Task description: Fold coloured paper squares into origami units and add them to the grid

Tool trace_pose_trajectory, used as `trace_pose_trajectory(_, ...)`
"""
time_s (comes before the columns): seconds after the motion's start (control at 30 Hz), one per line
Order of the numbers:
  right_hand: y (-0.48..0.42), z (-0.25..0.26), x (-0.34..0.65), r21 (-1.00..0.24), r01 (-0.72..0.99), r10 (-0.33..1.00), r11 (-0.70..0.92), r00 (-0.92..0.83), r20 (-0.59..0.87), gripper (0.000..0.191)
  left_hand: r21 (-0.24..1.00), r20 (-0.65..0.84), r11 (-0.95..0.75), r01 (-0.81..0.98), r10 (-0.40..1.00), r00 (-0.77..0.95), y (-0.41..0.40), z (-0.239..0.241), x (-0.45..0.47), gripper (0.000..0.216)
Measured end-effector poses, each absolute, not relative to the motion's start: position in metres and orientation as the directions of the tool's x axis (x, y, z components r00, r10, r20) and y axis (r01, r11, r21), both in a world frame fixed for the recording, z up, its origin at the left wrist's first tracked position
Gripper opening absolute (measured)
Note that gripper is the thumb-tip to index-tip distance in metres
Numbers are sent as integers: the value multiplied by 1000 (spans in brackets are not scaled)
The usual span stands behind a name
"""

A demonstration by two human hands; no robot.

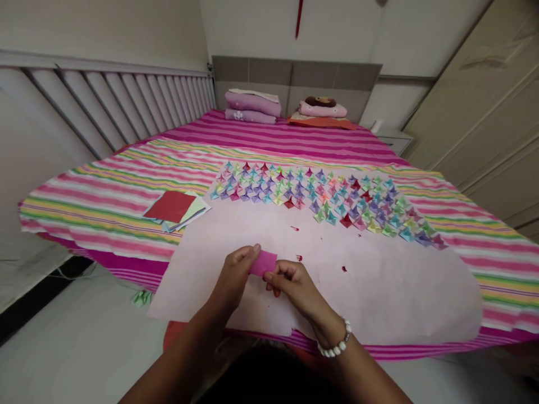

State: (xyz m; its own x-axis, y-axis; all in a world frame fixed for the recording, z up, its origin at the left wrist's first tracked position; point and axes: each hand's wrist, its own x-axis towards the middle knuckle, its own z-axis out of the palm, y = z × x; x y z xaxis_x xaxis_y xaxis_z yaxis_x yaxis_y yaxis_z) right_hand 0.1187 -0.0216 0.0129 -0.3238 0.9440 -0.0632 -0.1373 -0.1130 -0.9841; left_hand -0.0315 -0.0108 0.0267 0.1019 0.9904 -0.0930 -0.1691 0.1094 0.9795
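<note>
Forearms (187, 342) — small, bright pink paper (264, 262)

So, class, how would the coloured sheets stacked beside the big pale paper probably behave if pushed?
The stack would probably slide apart, since its sheets lie fanned with uneven edges. It is likely light and bendable, as the sheets look thin. It seems unlikely to roll, lying flat, mostly on the striped cloth.

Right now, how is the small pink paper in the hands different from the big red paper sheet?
The small pink paper is held by the left hand and right hand; the big red paper sheet lies on a stack of pale sheets. The pink paper is smaller than the red sheet. Both are coloured paper.
</note>
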Motion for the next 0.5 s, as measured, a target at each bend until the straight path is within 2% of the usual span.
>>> trace_pose_trajectory(0.07,-21,13,118,-983,-136,945,-120,-319,-71,31,972,-105,124,-201,990,99,-12,26,-30,38)
trace_pose_trajectory(0.2,-20,12,119,-984,-155,968,-90,-244,-50,32,958,-102,139,-250,983,154,-14,22,-26,23)
trace_pose_trajectory(0.37,-19,12,119,-985,-161,982,-53,-187,-22,33,943,-109,156,-295,980,167,-16,13,-24,15)
trace_pose_trajectory(0.5,-20,16,120,-990,-138,981,-35,-196,-7,29,958,-110,149,-243,980,168,-15,20,-27,16)
